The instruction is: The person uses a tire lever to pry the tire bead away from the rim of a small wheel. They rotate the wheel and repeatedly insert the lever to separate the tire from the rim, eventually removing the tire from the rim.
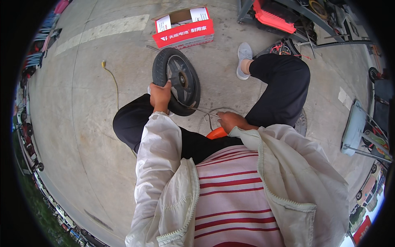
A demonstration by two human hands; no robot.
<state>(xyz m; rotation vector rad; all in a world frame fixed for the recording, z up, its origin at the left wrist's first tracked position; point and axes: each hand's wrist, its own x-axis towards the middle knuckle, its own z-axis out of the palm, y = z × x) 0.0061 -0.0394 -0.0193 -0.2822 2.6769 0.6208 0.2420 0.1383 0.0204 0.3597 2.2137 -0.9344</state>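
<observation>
Between knees, upright wheel [177, 80], axle sideways.

A grey concrete floor [82, 123] with a pale painted stripe [103, 31] is being lit by daylight, while a red-and-white carton [183, 26], a yellow cord [112, 80] and what may be a metal rack [296, 16] are being left around it.

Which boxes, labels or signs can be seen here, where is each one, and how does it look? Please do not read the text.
Cardboard box: on the concrete beyond the wheel that the left hand grips; rectangular, red and white printed side, flaps open.
Pale flat patch: on the ground at right; small, whitish, too blurred to tell if it is a label.
No screens in view.
</observation>
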